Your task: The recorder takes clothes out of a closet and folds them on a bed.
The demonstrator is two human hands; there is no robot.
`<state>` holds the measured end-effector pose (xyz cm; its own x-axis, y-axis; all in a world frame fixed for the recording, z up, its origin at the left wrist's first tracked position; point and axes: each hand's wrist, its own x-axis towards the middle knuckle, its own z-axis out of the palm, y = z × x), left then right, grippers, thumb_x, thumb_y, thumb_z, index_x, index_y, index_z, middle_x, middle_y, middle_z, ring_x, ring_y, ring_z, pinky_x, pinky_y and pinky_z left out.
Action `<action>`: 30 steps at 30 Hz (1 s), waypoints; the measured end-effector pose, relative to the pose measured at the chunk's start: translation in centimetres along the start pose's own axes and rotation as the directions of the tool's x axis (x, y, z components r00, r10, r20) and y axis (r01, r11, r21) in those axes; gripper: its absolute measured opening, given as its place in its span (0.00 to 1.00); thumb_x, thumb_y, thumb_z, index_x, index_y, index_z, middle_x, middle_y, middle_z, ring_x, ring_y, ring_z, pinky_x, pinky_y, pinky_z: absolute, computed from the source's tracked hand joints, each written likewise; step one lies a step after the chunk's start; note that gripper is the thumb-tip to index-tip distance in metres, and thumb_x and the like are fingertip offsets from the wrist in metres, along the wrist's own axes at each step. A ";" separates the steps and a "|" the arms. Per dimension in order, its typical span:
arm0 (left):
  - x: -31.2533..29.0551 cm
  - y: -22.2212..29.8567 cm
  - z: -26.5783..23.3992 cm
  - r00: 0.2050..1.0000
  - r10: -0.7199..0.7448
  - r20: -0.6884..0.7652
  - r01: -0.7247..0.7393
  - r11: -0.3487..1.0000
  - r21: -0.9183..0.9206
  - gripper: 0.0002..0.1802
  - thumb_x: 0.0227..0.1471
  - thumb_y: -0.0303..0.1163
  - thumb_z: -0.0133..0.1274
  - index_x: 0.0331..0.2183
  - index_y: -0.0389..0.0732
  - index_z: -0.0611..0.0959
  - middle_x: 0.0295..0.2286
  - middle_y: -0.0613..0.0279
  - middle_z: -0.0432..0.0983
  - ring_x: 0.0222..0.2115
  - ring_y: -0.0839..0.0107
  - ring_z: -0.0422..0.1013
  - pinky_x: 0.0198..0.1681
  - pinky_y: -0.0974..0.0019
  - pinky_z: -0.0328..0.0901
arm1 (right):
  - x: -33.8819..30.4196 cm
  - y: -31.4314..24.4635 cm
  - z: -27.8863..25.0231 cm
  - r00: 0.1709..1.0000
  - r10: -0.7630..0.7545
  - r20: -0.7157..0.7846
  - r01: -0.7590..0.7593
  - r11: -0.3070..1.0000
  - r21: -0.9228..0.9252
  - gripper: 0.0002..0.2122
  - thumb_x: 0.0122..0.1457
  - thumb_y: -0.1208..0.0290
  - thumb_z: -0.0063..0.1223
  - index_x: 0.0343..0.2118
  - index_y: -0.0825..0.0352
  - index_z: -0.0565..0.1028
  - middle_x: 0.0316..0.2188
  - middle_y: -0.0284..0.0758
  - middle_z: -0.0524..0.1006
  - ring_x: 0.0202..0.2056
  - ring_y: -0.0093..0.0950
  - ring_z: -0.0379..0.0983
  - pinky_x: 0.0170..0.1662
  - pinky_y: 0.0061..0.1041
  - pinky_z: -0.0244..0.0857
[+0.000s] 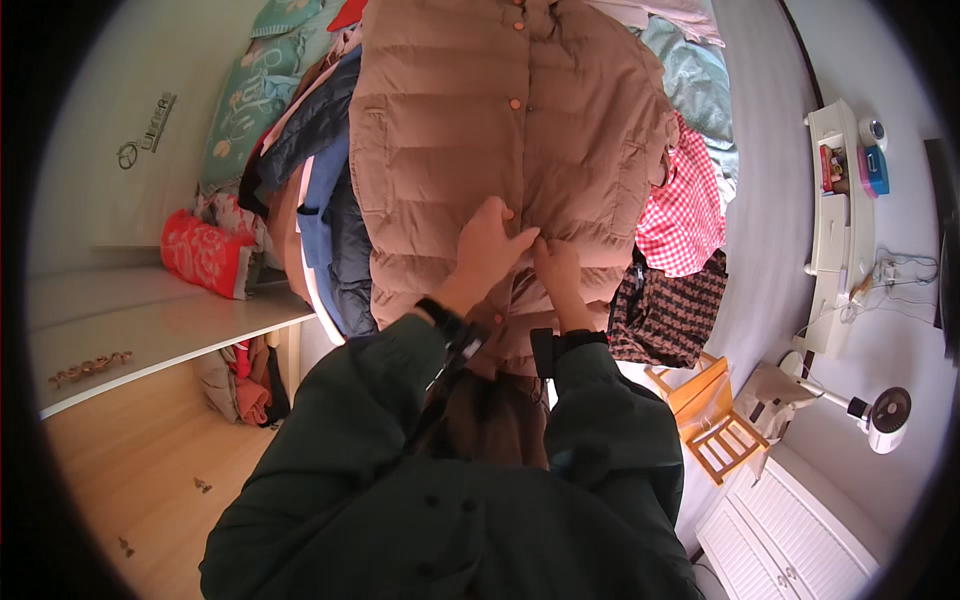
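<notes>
A brown quilted puffer jacket (440, 140) lies spread out in front of me, its front closed down the middle by a placket with orange round snaps. My left hand (487, 245) is at the placket, fingers curled and thumb pointing right, gripping the fabric edge. Close beside it, my right hand (558, 268) pinches the other side of the same placket. The fingertips nearly meet, and whatever snap lies between them is hidden. Below my hands the jacket's lower edge hangs toward me, with another orange snap showing near my left wrist.
Dark blue garments (340, 220) are heaped left of the jacket, beside a red patterned packet (205, 252). On the right lie a red gingham cloth (685, 205) and a brown-black houndstooth cloth (670, 310). Farther right stand a wooden chair (715, 410), a white fan (887, 420) and white cabinets (790, 530).
</notes>
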<state>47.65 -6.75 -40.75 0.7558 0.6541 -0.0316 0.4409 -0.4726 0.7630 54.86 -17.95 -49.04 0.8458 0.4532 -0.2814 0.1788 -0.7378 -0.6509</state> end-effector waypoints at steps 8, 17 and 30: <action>2.4 -5.1 0.8 0.986 -0.167 -0.021 0.168 0.959 0.230 0.10 0.42 0.29 0.49 0.26 0.33 0.69 0.26 0.42 0.71 0.30 0.47 0.68 0.34 0.52 0.63 | 0.3 -3.3 0.8 0.980 -0.077 -0.184 0.091 0.993 0.068 0.17 0.51 0.60 0.49 0.25 0.75 0.69 0.24 0.54 0.71 0.32 0.50 0.68 0.36 0.40 0.61; 1.8 -4.9 1.8 0.994 -0.077 -0.081 0.096 0.960 0.262 0.08 0.40 0.27 0.49 0.24 0.32 0.69 0.22 0.45 0.68 0.32 0.46 0.66 0.33 0.53 0.62 | 3.3 -0.5 3.0 0.948 -0.318 0.015 0.307 0.925 0.225 0.13 0.53 0.66 0.48 0.21 0.72 0.69 0.19 0.47 0.70 0.26 0.44 0.70 0.30 0.38 0.61; 0.3 -4.4 0.8 0.958 -0.244 0.151 0.282 0.699 -0.658 0.08 0.47 0.19 0.48 0.33 0.32 0.78 0.27 0.67 0.74 0.29 0.82 0.67 0.34 0.79 0.63 | 0.9 -4.8 -3.5 0.784 -0.293 0.547 -0.530 0.143 0.836 0.06 0.56 0.76 0.43 0.35 0.69 0.71 0.33 0.29 0.73 0.35 0.18 0.68 0.39 0.16 0.61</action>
<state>46.29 -4.95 -44.65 0.6897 0.6524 -0.3141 0.2026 0.2426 0.9487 56.59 -15.79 -43.71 0.3356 0.8452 -0.4160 -0.8429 0.0723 -0.5332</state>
